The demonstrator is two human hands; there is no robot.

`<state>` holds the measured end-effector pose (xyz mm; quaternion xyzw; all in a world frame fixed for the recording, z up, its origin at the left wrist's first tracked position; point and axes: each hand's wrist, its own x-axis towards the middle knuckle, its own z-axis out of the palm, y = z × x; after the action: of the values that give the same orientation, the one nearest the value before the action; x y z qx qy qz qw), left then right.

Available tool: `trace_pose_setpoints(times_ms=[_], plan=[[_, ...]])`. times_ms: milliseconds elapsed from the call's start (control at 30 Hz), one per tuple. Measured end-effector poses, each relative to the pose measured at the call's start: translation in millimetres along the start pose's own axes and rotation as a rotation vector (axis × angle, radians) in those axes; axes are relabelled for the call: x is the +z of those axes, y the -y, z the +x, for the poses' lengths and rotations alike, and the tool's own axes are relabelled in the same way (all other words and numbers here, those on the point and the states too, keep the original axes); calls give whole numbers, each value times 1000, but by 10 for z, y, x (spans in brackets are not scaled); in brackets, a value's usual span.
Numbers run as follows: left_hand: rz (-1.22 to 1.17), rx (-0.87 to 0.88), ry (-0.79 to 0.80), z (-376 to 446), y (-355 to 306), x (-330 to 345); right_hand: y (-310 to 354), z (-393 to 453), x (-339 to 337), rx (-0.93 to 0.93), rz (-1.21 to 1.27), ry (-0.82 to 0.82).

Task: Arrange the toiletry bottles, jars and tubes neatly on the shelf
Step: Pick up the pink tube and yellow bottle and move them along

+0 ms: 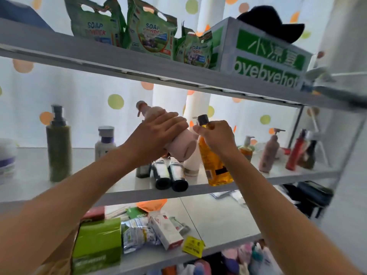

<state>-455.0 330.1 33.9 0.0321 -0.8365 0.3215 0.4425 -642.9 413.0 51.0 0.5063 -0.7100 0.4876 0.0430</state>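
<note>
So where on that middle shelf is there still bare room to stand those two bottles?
Bare shelf lies between the olive pump bottle and the lying silver tubes, and some between the amber bottle and the mauve pump bottle. The centre, under the left hand and right hand, is crowded, as is the far right.

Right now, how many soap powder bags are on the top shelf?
3: a left bag, a middle bag, and a smaller right bag beside the green box. More may hide behind.
</note>
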Motion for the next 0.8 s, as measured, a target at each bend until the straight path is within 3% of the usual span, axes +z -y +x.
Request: trace_pose_setpoints(times_ms=[400, 800], plan=[[119, 50, -14, 858, -865, 914, -1592, 482, -809, 208, 156, -87], [130, -122, 98, 1394, -1210, 1618, -2575, 1069, -651, 103, 311, -160]])
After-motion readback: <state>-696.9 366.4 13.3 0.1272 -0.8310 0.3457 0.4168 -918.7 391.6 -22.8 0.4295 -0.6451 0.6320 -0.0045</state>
